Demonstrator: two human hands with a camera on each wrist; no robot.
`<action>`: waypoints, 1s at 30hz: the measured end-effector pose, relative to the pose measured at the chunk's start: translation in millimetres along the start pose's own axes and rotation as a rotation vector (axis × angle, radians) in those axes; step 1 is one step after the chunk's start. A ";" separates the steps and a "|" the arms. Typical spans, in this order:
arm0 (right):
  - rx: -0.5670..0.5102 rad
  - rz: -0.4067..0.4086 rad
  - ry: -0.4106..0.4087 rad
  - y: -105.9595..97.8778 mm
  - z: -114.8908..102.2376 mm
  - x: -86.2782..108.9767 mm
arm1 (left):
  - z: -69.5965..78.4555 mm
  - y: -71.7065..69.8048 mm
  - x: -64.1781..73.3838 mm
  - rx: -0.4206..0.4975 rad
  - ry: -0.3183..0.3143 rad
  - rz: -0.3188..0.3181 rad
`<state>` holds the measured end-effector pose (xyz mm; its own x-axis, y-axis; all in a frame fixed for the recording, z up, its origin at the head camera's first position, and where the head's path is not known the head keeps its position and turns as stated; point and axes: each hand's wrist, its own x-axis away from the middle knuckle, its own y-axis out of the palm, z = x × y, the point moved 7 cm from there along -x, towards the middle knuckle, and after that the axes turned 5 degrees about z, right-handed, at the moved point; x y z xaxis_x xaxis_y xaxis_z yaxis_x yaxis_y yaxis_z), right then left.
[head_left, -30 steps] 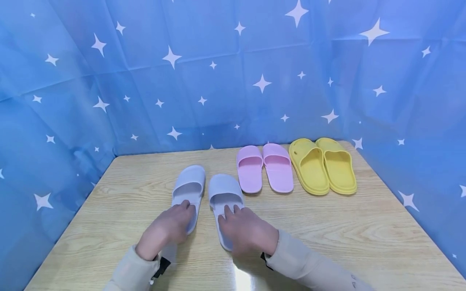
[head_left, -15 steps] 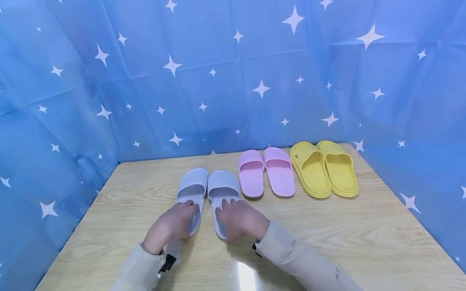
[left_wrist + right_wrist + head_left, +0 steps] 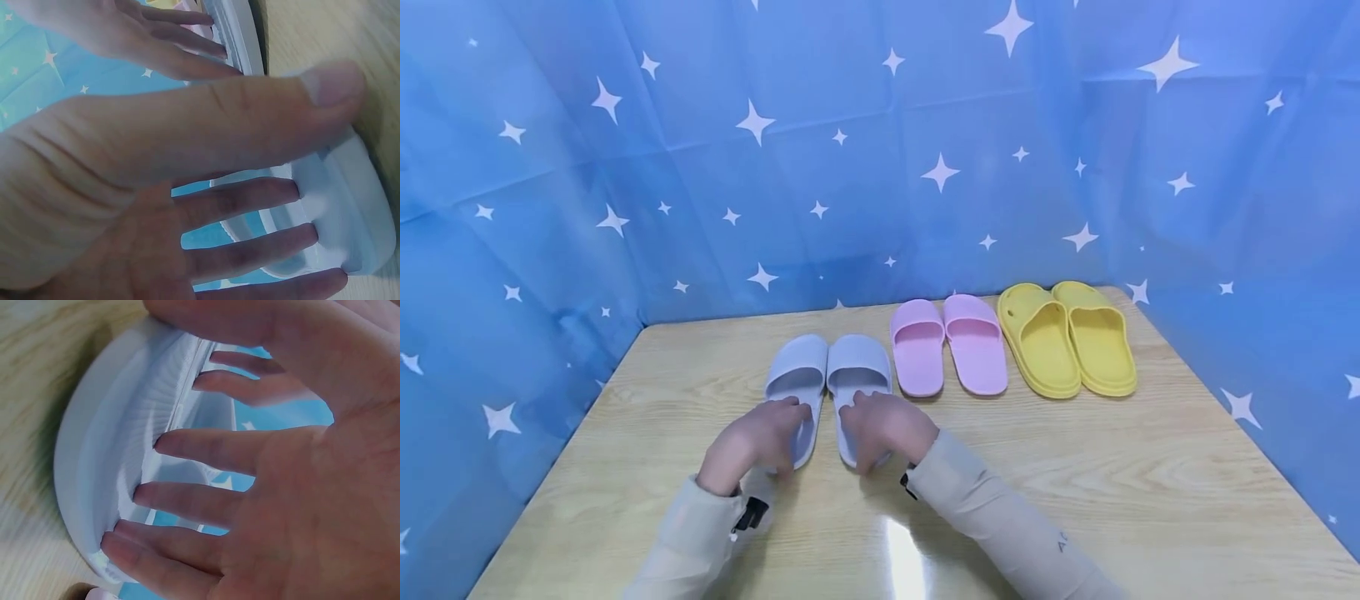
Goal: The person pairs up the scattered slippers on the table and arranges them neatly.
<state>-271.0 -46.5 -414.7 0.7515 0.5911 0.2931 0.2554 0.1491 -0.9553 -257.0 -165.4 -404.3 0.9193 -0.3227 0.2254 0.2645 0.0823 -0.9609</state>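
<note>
Two pale grey-lavender slide slippers lie side by side on the wooden table, toes pointing away. My left hand (image 3: pixel 758 437) reaches over the heel half of the left slipper (image 3: pixel 797 356). In the left wrist view its fingers are straight and spread, their tips touching the footbed, with the thumb near the heel edge. Over the heel of the right slipper (image 3: pixel 859 356) is my right hand (image 3: pixel 886 423). The right wrist view has its straight fingertips pressing on the ribbed footbed (image 3: pixel 134 425) and the thumb by the rim. Both heels are partly hidden by the hands.
To the right of the grey pair stand pink slippers (image 3: pixel 919 358), then yellow clog slippers (image 3: pixel 1045 350), in a row along the back of the table (image 3: pixel 1150 483). A blue curtain (image 3: pixel 850 183) with white stars hangs behind and at both sides.
Both hands have slid the grey slippers together; the right one moved left and away from me, straightening beside the left one. The left slipper shifted slightly right and away. Pink and yellow pairs stayed put.
</note>
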 end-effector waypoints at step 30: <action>-0.053 0.033 0.013 6.4 10.7 -10.1 | -11.0 5.6 -7.8 0.014 -0.036 0.057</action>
<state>-283.4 -43.0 -424.2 0.7677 0.5846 0.2624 0.2622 0.0871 -0.9611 -266.0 -172.8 -413.2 0.9429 -0.2828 0.1758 0.2147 0.1128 -0.9701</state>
